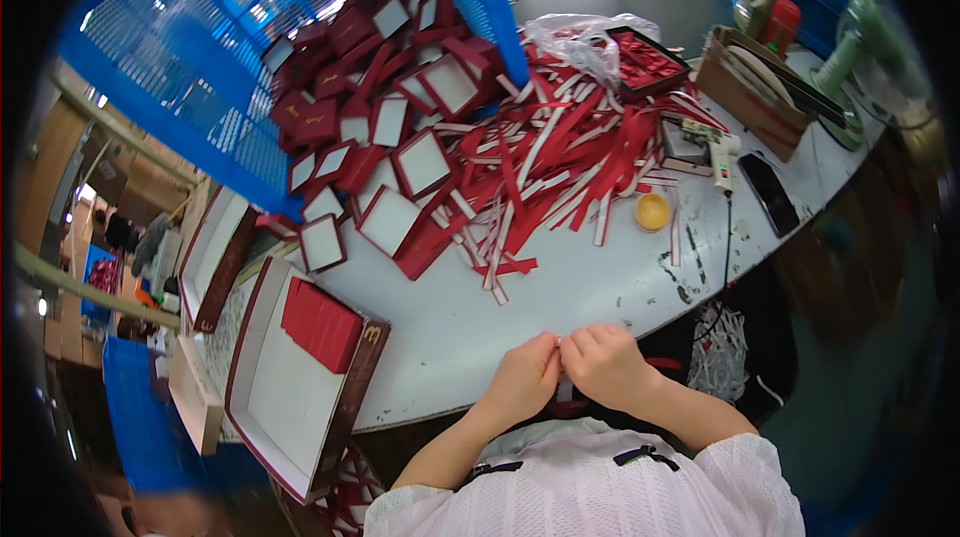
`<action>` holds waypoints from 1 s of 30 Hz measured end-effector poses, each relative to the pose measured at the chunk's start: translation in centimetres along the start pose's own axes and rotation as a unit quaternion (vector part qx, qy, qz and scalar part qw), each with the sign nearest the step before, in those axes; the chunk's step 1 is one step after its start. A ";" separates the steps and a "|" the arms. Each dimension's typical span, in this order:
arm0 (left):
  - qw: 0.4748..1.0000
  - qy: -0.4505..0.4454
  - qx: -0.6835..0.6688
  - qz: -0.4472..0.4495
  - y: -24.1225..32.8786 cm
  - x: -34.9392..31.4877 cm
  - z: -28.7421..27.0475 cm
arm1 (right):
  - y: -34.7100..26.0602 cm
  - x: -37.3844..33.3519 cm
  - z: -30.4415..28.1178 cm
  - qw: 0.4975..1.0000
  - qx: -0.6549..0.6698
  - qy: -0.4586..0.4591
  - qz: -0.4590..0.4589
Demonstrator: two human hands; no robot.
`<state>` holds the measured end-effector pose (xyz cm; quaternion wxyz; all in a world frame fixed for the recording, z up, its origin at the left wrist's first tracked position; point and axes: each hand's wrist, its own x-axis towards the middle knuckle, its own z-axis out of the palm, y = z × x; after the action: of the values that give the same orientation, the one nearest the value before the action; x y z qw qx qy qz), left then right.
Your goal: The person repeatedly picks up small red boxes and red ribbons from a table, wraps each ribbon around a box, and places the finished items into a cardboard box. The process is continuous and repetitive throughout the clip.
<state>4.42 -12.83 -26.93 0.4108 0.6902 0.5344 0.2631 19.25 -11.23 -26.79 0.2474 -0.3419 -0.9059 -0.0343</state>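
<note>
My left hand (522, 382) and my right hand (606, 365) meet fingertip to fingertip over the near edge of the white table (560, 287). Both have their fingers curled closed; whatever is pinched between them is too small to see. Farther out on the table lies a heap of red and white paper strips (545, 177). Beyond that, several dark red box lids with white insides (385, 117) spill out of a tipped blue plastic crate (250, 47).
A long red-edged box (290, 387) with a stack of red pieces stands at my left. At the right are a glue gun (722, 152), a small yellow dish (652, 211), a black phone (770, 194), a cardboard box (755, 87) and a green fan (870, 57).
</note>
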 end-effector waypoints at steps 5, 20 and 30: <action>0.999 -0.004 0.046 0.016 0.7 0.2 0.6 | 0.9 -1.4 0.5 0.990 0.100 0.075 0.069; 0.584 0.140 -0.796 0.071 -7.6 -6.9 -5.9 | 15.2 -41.1 9.7 0.347 0.333 0.431 0.764; 0.805 -0.013 -0.593 -0.024 0.2 -4.8 -5.4 | 2.8 -9.1 -3.7 0.878 0.208 0.115 0.415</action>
<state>-1.16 -15.86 -23.60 0.7532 0.3023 0.2849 0.5100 28.47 -15.47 -28.15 0.4066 -0.6210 -0.6322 0.2220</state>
